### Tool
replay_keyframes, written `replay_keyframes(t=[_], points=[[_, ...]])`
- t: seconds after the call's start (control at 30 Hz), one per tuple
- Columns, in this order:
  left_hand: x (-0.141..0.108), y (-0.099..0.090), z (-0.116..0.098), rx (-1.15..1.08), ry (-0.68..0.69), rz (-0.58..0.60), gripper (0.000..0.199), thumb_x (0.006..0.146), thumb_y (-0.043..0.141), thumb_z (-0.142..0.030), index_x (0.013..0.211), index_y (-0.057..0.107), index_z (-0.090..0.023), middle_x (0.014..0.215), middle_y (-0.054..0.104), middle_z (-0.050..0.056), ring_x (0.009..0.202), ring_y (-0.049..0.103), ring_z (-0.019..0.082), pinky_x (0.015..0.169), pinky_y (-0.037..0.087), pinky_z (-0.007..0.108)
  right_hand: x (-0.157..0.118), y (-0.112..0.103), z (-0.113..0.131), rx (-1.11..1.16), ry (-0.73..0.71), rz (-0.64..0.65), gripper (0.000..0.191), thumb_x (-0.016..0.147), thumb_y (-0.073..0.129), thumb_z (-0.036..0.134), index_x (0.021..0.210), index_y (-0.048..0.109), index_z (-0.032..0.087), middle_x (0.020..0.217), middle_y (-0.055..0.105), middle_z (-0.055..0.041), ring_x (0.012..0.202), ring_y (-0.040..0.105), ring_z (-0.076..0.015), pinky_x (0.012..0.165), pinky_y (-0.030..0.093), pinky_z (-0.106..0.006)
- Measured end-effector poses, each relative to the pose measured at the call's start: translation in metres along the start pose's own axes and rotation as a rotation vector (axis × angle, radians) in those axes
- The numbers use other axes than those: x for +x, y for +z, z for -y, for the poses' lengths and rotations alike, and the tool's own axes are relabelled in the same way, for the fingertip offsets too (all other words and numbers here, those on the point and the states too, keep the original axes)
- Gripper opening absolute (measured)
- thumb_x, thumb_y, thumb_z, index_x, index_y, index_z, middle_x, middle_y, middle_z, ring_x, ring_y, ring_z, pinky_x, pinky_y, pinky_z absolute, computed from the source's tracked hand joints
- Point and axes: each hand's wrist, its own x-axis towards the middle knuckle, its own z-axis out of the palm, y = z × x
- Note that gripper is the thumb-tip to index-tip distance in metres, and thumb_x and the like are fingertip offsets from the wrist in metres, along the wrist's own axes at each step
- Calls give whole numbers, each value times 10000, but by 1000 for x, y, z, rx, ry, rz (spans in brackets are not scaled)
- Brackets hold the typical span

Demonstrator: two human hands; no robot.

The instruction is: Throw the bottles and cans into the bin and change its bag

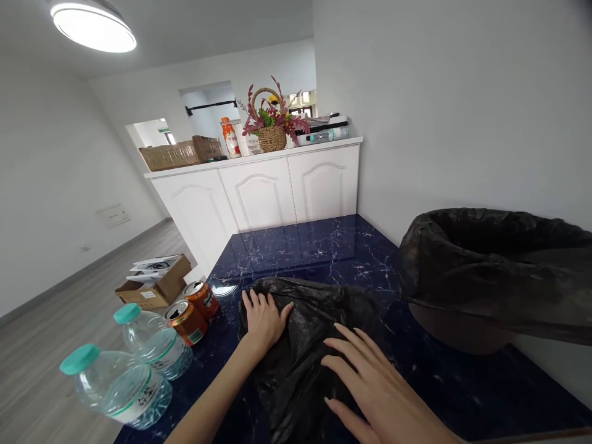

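Observation:
A black plastic bag (300, 333) lies spread and wrinkled on the dark blue marbled table (305, 253). My left hand (264, 317) rests flat on the bag's far left part, fingers spread. Over its right side is my right hand (365, 376), fingers apart and slightly bent; whether it presses on the plastic I cannot tell. Neither hand grips anything. To the right stands a bin (462, 330) with a black liner (490, 277) folded over its rim.
Two water bottles (134, 388) with teal caps and two orange drink cans (187, 320) line the table's left edge. Beyond them sits a cardboard box (161, 287). A white cabinet (263, 191) at the back bears a flower basket (272, 139), a crate (178, 154) and an orange-capped bottle (230, 139).

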Motion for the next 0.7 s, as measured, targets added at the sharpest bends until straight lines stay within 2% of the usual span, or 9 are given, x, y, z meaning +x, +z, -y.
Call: replay_keyframes(t=[0.03,0.1,0.2,0.3,0.4,0.47,0.53,0.63,0.7], points=[[1,-6,1,6,4,-26,651,1064,426,-588,1230,751,-50,1302,671,307,1438,463,539,1226,103,817,1,1,3,-10,-28,-12,442,1004,615,286,1439,662,223,1597,573,-142,1560,411,-425,1245,401,-671],[0,-19,3,-4,59,-47,592,1075,417,-578,1161,757,-101,1239,680,246,1364,536,458,1242,221,745,3,4,6,-14,-56,0,483,1004,625,287,1482,639,217,1611,557,-151,1541,442,-426,1217,456,-643],[-5,-33,10,-57,198,-4,493,1088,446,-544,1278,704,-170,1317,674,163,1324,592,338,1197,437,557,2,11,3,-26,-71,93,567,1032,627,395,1570,568,225,1658,489,-155,1524,459,-440,1181,505,-627],[-17,-37,23,-124,333,117,535,1097,441,-567,1482,588,-226,1551,593,117,1501,491,312,1256,407,529,-5,25,-11,-66,-79,144,608,1049,592,522,1585,554,237,1620,540,-152,1469,532,-443,1159,521,-646],[-37,-42,37,-177,378,218,601,1090,438,-605,1561,510,-239,1617,552,114,1565,429,335,1306,308,627,-18,38,-31,-130,-24,63,371,1068,579,470,1300,766,249,1294,779,-102,1228,734,-374,1144,528,-672],[-51,-49,43,-215,388,216,561,1095,463,-571,1557,506,-256,1545,625,95,1487,538,297,1325,283,620,-28,39,-42,-212,15,-20,303,1083,553,389,1030,818,252,1001,817,-59,1006,800,-324,1107,545,-692],[-65,-59,46,-254,396,175,494,1099,495,-507,1530,527,-268,1447,691,76,1382,631,260,1329,301,590,-36,34,-48,-317,0,-124,345,1091,528,403,980,815,248,903,815,-57,895,811,-319,1015,606,-658],[-83,-73,49,-299,424,136,445,1090,534,-433,1512,553,-292,1481,668,67,1417,601,260,1291,407,520,-44,23,-46,-422,-215,-247,474,1049,559,596,1278,765,236,1172,827,-83,1011,811,-330,863,671,-481],[-95,-76,51,-311,478,179,501,1094,528,-408,1588,478,-333,1620,558,42,1529,492,258,1282,430,483,-48,23,-42,-440,-392,-246,666,1007,574,696,1513,616,264,1401,742,-53,1152,778,-296,845,662,-381]])
